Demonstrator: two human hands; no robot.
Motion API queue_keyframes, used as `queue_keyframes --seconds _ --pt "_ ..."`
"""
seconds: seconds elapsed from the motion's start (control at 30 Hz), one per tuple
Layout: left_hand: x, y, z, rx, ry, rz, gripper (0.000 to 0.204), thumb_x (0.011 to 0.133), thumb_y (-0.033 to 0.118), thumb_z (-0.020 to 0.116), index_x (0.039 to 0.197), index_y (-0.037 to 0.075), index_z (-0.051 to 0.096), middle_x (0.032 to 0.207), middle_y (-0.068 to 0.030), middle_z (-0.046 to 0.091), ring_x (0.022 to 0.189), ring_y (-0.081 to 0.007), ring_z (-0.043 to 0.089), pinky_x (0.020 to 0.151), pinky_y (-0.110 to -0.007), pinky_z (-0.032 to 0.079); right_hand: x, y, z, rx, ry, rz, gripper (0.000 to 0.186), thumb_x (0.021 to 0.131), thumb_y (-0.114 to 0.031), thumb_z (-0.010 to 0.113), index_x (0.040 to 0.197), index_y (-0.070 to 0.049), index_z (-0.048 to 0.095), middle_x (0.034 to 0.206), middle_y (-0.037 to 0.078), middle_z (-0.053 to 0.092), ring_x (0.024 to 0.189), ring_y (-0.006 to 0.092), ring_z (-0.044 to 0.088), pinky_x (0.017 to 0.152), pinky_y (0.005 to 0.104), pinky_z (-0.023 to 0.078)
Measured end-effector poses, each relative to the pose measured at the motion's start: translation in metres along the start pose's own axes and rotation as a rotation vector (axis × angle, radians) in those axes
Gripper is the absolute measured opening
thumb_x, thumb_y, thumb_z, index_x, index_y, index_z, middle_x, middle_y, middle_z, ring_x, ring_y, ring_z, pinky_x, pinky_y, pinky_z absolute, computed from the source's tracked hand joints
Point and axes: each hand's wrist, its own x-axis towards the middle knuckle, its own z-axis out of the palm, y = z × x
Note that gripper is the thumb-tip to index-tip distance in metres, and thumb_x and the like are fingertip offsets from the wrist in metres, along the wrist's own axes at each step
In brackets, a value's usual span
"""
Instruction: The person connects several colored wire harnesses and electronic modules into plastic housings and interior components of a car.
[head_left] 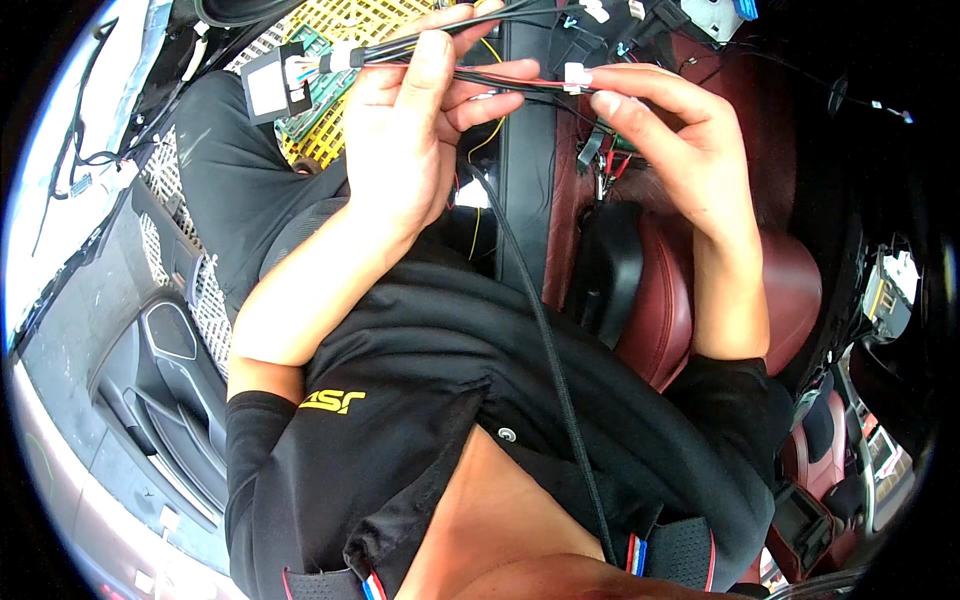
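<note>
Right, from my end the step in hand reads as working along a wire harness [545, 86], which is up at the top of the head view, strung between both hands. The left hand [400, 150] is half-curled, thumb over the bundle, other fingers loosely spread, so I'd call that a light hold. The right hand [690, 140] has thumb and index nearly closed at a small white plug [577, 77]; too small from here to tell if the tips bear on its shell or on the leads just behind. I'd judge the next move calls for a steady left hold and a firm fingertip grip on the plug, no tugging on the leads. Materials: thin, flexible wires, mostly black with some red; plug looks like hard, blocky plastic. At the far left end, a flat, squarish black connector [275, 88] with a white face takes a fan of coloured wires. Behind it in view, a green circuit board [318, 112] and rigid yellow mesh [350, 25]. Red seat [655, 300]: smooth, leather-like, stitched, rounded.
</note>
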Motion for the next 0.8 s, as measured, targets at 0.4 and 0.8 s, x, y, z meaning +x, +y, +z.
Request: queue_keyframes --seconds 0.4,0.8 --pt "0.01 0.009 -0.016 0.066 0.133 0.054 0.041 0.105 0.032 0.055 0.133 0.001 0.055 0.121 -0.0141 0.068 0.086 -0.0197 0.07 0.076 -0.031 0.057 -0.008 -0.012 -0.011 -0.071 0.109 -0.069 0.016 0.092 -0.011 0.075 0.103 0.0 0.073 0.092 0.001 0.071 0.083 0.0052 0.061 0.075 0.0204 0.048" --pt "0.038 0.036 -0.062 -0.052 0.311 0.238 0.04 0.104 0.035 0.056 0.133 0.006 0.057 0.128 -0.0101 0.068 0.103 -0.0202 0.066 0.094 -0.036 0.053 -0.029 -0.058 -0.016 -0.418 -0.057 0.015 0.018 0.087 -0.011 0.075 0.101 0.0 0.076 0.083 0.011 0.071 0.071 0.0136 0.066 0.064 0.0269 0.049"
